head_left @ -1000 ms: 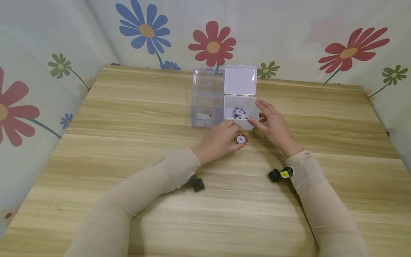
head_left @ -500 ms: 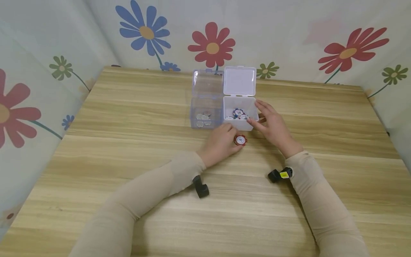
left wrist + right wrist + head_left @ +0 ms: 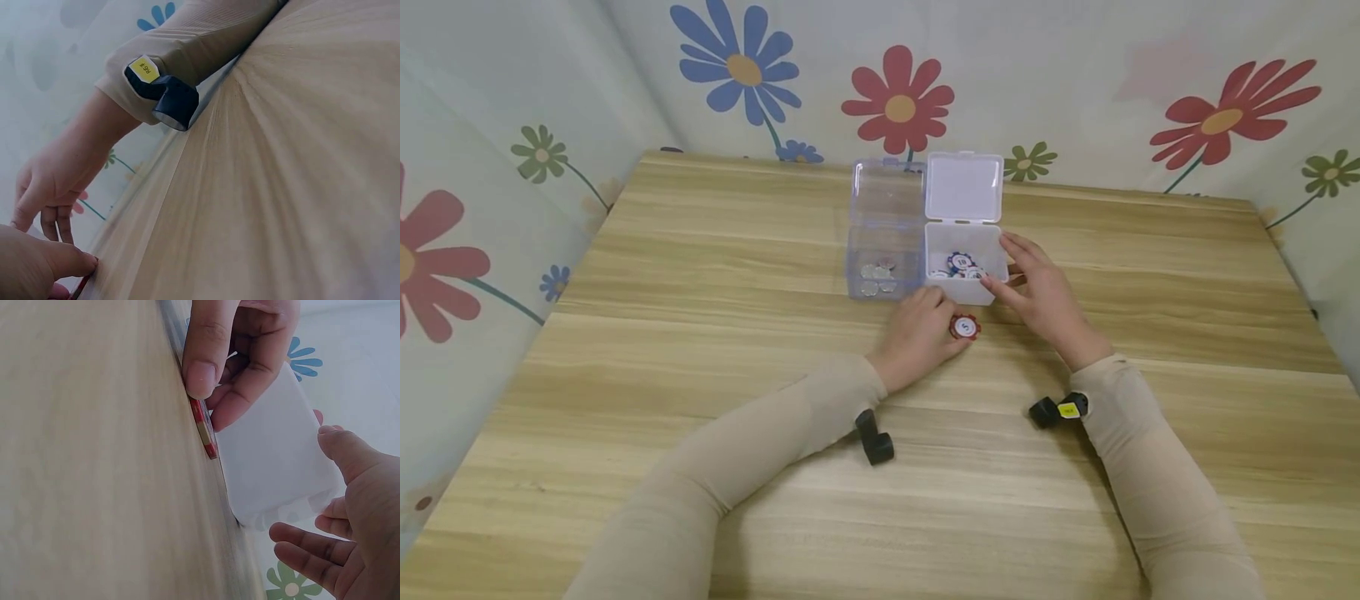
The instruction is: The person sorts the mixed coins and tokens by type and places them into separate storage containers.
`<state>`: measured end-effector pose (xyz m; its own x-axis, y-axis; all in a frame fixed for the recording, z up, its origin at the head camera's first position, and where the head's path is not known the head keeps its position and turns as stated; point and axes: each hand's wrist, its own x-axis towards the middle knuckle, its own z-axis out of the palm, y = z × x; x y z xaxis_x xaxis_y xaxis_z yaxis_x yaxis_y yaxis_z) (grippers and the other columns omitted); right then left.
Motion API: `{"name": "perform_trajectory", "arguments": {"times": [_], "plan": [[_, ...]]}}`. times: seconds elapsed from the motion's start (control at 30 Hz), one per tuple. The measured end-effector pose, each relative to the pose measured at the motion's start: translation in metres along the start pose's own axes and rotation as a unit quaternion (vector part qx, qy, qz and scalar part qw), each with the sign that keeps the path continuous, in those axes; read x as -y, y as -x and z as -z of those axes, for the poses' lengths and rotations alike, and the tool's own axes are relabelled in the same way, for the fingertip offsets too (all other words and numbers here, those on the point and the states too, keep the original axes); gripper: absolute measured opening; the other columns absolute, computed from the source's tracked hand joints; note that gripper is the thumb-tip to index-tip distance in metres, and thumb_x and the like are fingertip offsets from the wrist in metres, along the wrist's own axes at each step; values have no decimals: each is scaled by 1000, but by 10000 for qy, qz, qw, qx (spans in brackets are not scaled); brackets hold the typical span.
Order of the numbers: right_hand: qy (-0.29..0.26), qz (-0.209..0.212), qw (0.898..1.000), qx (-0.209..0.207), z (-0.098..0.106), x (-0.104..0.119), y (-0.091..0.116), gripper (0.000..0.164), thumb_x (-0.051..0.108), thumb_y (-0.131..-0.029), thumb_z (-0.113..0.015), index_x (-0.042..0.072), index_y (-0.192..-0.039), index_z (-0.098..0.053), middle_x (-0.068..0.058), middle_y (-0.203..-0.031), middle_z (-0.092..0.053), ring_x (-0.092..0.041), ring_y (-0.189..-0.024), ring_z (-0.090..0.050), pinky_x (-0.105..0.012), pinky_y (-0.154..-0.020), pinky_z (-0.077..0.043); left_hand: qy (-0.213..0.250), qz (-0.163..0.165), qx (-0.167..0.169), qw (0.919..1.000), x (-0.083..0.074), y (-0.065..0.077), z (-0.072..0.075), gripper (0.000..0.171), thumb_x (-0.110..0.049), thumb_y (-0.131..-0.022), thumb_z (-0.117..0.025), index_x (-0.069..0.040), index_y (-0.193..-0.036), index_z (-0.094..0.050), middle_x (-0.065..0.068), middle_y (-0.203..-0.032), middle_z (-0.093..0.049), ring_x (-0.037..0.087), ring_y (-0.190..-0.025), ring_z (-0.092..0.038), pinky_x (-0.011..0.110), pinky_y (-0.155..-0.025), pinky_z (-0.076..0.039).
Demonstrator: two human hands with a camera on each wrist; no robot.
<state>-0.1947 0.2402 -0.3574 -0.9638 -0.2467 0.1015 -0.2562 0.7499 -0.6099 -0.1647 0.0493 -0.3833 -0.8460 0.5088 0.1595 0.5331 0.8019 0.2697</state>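
Note:
A red-and-white poker chip (image 3: 965, 327) marked 5 lies at the table surface in front of the white box. My left hand (image 3: 917, 337) pinches its edge between thumb and fingers; the right wrist view shows the chip (image 3: 203, 428) edge-on below the thumb. Behind it stands an open white plastic box (image 3: 966, 290) holding several chips, a blue one (image 3: 960, 263) marked 10 among them. My right hand (image 3: 1045, 296) holds this box at its right front corner, thumb on the front rim and index finger by the right side. The other right fingers extend loosely in the right wrist view.
Left of the white box, side by side, stands an open clear bluish box (image 3: 857, 287) with several silver coins (image 3: 877, 272) in it. Both lids are raised at the back. The wooden table (image 3: 700, 250) meets a flower-patterned curtain (image 3: 1060, 67) behind.
My left wrist has shifted slightly to the right, and its fingers have closed in on the red chip's edge. The right hand and both boxes stay in place.

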Motion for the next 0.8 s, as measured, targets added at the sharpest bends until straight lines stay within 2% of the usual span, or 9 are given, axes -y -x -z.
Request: {"name": "perform_trajectory", "arguments": {"times": [0.57,0.8], "plan": [[-3,28,10000,-48,-1,-2,-1,69,40,-85,-57,8,-140,-30,-9,-146,-30,-29,-95,-60,-40,-82,-52,437,102,103,9989,-1,0,-1,35,-43,-74,-66,-14,-94,-63,-2,-90,-51,14,-87,-45,26,-80,-40],[6,55,10000,-66,-2,-2,-1,69,39,-85,-58,8,-140,-31,-10,-145,-31,-29,-95,-60,-40,-81,-53,490,41,19,9988,-1,1,-2,35,-43,-73,-67,-13,-91,-63,-2,-88,-52,13,-85,-45,26,-78,-40]]}}
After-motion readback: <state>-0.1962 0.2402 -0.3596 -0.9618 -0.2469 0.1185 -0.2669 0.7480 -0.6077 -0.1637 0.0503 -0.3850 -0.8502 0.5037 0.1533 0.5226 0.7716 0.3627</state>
